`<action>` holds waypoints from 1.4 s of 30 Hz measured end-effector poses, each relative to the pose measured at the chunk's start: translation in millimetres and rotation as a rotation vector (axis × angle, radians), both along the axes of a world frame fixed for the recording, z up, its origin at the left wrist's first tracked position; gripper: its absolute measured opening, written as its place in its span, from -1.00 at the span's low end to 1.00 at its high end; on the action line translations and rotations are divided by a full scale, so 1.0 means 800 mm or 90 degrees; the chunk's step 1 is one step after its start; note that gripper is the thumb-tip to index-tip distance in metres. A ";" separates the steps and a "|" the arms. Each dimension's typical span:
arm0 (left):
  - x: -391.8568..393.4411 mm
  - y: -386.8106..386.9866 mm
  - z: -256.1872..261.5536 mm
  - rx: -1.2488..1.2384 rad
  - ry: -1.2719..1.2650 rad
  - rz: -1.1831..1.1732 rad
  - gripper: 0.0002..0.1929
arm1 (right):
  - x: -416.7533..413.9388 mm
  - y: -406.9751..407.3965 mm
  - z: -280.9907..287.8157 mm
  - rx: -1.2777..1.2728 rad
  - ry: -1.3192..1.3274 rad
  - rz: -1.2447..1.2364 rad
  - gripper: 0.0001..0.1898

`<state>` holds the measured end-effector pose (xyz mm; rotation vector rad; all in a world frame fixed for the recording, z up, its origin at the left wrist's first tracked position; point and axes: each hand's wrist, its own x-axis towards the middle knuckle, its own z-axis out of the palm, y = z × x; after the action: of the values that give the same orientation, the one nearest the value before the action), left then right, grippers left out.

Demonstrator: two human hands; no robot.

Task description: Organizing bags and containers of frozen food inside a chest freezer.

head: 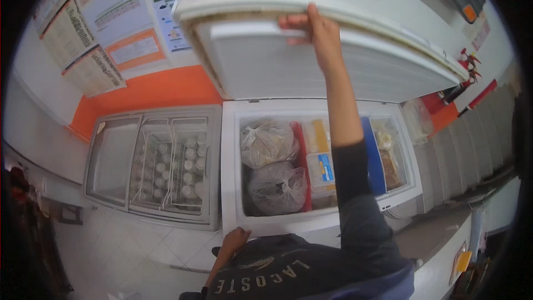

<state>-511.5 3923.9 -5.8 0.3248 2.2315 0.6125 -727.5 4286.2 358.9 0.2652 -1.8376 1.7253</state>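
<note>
A white chest freezer [233, 162] stands before me with its lid [266, 62] raised toward the wall. My right hand [322, 29] is held up at the lid's edge seal, fingers apart in front of it; whether it touches is unclear. Low at the freezer's front left corner is my left hand [236, 238], fingers curled, their tips hidden. Inside, two knotted plastic bags [277, 187] fill the left section. A red divider [300, 166] parts them from plastic tubs [320, 168], partly covered by my right arm. Beyond a blue divider [372, 158] lie bagged foods [389, 158].
To the left stands a second freezer [220, 166] with a glass top, wire baskets and several capped bottles [189, 166]. Printed sheets [125, 16] cover the wall. A clear plastic container [417, 121] and a grey shutter [462, 141] are at the right, with tiled floor [125, 250] below.
</note>
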 end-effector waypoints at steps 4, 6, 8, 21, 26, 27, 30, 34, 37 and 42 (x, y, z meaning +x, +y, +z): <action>0.018 0.000 -0.006 0.022 0.039 0.188 -0.55 | -0.120 0.045 0.031 0.007 0.034 -0.021 -0.51; 0.029 0.002 -0.009 0.046 0.048 0.258 -0.58 | -0.166 0.057 0.039 0.041 0.081 0.001 -0.57; 0.040 0.005 -0.011 0.070 0.056 0.323 -0.60 | -0.190 0.067 0.044 0.057 0.060 -0.017 -0.61; 0.067 0.020 -0.033 0.138 0.221 0.342 -0.71 | -0.173 0.071 0.016 0.068 0.068 -0.029 -0.62; 0.058 0.015 -0.043 0.050 0.165 0.255 -0.67 | -0.174 0.060 -0.006 0.274 0.134 -0.170 -0.60; 0.058 0.014 -0.043 0.093 0.185 0.258 -0.66 | -0.170 0.051 -0.013 0.287 0.183 -0.206 -0.59; 0.058 0.013 -0.042 0.071 0.182 0.309 -0.65 | -0.128 0.014 -0.069 0.436 0.347 -0.382 -0.62; 0.063 0.013 -0.042 0.094 0.144 0.282 -0.66 | -0.011 -0.086 -0.302 0.412 0.100 -0.170 -0.48; 0.066 0.013 -0.045 0.097 0.152 0.263 -0.66 | 0.118 -0.122 -0.493 0.949 -0.042 0.033 -0.36; 0.070 0.010 -0.050 0.116 0.137 0.266 -0.67 | 0.217 -0.094 -0.616 0.906 -0.355 0.187 -0.37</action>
<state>-455.7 3931.9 -45.8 0.0101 2.4764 1.0491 -554.0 4210.8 -133.8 0.6468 -3.2899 0.2807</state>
